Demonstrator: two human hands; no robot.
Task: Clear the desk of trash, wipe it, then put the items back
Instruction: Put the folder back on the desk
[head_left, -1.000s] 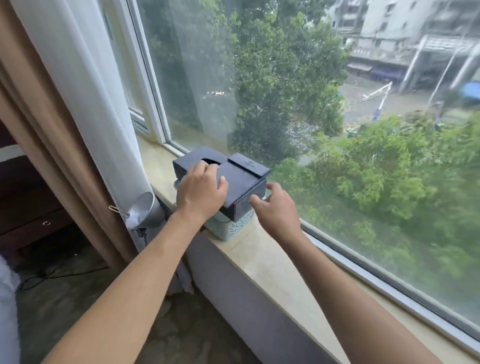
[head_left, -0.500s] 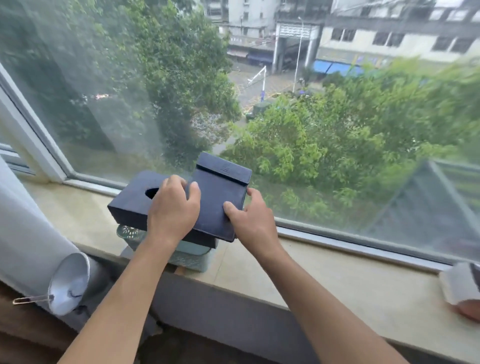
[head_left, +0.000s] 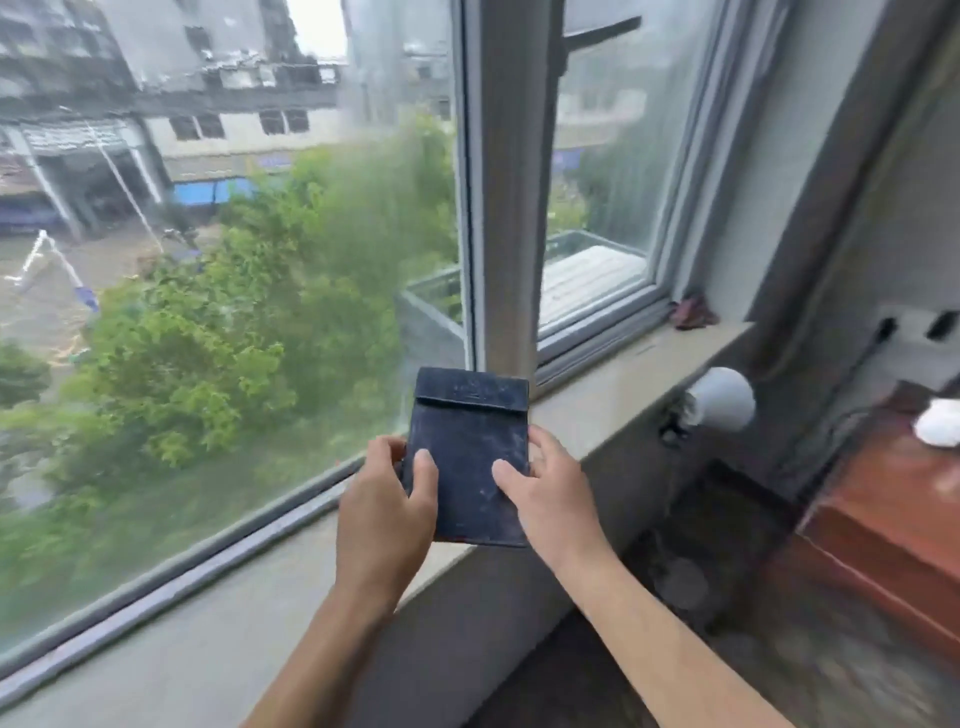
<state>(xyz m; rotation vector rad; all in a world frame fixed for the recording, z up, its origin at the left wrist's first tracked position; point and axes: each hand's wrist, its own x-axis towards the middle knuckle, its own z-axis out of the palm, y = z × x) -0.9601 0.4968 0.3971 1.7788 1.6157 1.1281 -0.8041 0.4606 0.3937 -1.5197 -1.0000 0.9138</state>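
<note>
— While both hands are up in the lower middle of the frame, what do they carry?

— A flat dark blue case (head_left: 470, 457) with a flap across its top edge, held over the pale windowsill (head_left: 613, 395). Whether it touches the sill cannot be told.

— How do the fingers lie?

— The left hand (head_left: 384, 514) grips the case's left edge: its thumb lies curled over the front face, the other fingers wrap behind. The right hand (head_left: 550, 493) grips the right edge, thumb pressed on the face, fingers curled around the side. Both are clamped on the case.

— And around it?

— Behind the case stands the grey window frame (head_left: 498, 208), with trees and buildings through the glass in the upper left. At the right, a white lamp (head_left: 719, 397) juts out just below the sill. A small reddish scrap (head_left: 693, 314) lies in the sill's far corner. At the right edge sits a reddish-brown desk (head_left: 883, 519) with something white (head_left: 937, 423) on it, blurred.
</note>
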